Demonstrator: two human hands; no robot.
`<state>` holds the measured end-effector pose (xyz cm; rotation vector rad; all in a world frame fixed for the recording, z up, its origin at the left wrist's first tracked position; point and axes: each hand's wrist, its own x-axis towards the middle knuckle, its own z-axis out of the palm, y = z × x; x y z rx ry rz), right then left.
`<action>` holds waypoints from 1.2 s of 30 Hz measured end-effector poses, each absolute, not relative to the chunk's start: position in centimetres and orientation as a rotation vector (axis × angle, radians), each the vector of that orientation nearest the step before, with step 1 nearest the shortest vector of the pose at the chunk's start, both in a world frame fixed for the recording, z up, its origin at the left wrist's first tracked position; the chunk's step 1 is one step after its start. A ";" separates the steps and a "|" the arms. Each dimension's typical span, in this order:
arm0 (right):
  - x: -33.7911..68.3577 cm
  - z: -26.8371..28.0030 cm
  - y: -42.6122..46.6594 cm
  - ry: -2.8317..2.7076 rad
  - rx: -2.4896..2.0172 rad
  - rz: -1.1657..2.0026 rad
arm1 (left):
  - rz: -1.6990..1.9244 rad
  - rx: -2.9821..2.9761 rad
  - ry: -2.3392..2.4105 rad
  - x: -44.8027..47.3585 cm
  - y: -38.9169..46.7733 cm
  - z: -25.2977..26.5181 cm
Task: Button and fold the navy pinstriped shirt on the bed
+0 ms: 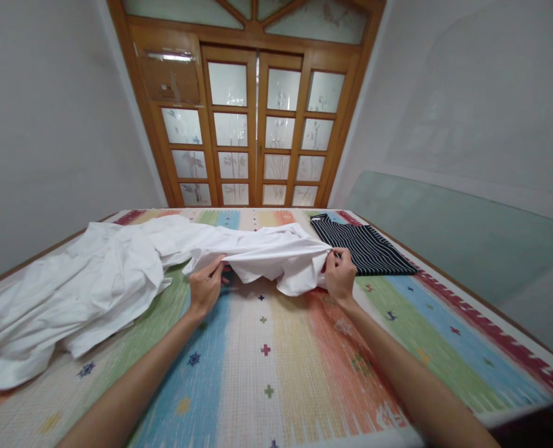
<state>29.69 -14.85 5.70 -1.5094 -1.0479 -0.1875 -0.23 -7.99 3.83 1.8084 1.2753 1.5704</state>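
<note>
Stretched between my two hands is the edge of a white shirt (267, 249), its lower folds hanging loosely toward the bed cover. My left hand (205, 286) pinches it near its left end, thumb and fingers pressed together. At the right end, my right hand (340, 274) grips a gathered corner of the cloth. More crumpled white cloth (103, 274) spreads out to the left; I cannot tell whether it is a separate garment. Just beyond my right hand lies a folded black garment with white stripes (365, 246), flat on the cover.
The multicoloured striped cover (248, 386) lies beneath everything. Along the right side, a pale green panel (467, 230) stands against the wall. Wood-framed doors with glass panes (258, 130) rise beyond the far edge, and plain walls flank both sides.
</note>
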 end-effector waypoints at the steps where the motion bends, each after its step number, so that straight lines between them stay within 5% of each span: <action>1: 29.8 5.8 -14.9 -1.023 -1.482 -0.175 | 1.597 1.774 1.264 -0.2 -8.1 4.1; 10: 29.0 4.6 -14.8 -1.474 -1.201 0.394 | 1.593 2.107 1.215 -0.3 -8.9 4.9; 15: 28.2 2.8 -14.6 -1.660 -1.358 0.324 | 1.506 2.309 1.165 0.1 -8.2 3.2; 25: 33.3 8.4 -12.8 -0.907 -1.205 0.405 | 1.539 2.027 1.275 -2.2 -8.7 8.9; 31: 35.4 14.5 -16.9 -1.342 -1.320 -0.160 | 1.550 1.882 1.198 -3.0 -10.4 11.9; 36: 38.4 16.3 -21.3 -1.792 -1.526 0.007 | 1.073 1.867 1.058 -5.1 -12.0 13.7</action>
